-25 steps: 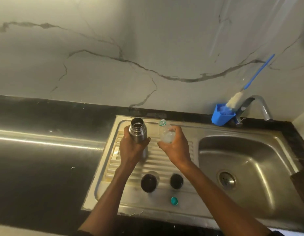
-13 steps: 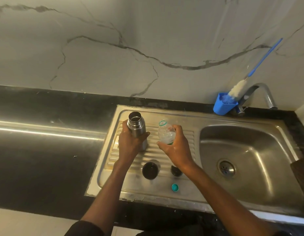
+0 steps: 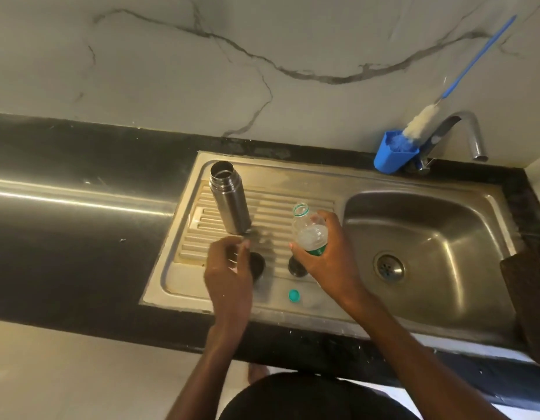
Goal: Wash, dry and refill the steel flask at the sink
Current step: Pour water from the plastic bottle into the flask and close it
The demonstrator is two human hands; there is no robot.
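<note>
The open steel flask (image 3: 231, 204) stands upright on its own on the ribbed drainboard (image 3: 281, 204), at its back left. My left hand (image 3: 229, 274) hovers in front of it with loosely bent fingers, holding nothing I can make out. It partly covers a dark flask cup (image 3: 258, 265). My right hand (image 3: 332, 262) grips a clear plastic bottle (image 3: 309, 234), uncapped and part full of water, held upright right of the flask. A second dark lid (image 3: 294, 266) peeks out under that hand. The bottle's small green cap (image 3: 294, 295) lies near the front rim.
The steel sink basin (image 3: 429, 213) with its drain lies to the right, the tap (image 3: 471, 131) behind it. A blue holder (image 3: 390, 159) with a long blue-handled bottle brush (image 3: 420, 122) leans on the wall. Black counter (image 3: 81, 237) stretches left.
My left hand has let go of the flask and drawn back toward the dark cup. My right hand has pulled the bottle back and to the right, away from the flask's mouth.
</note>
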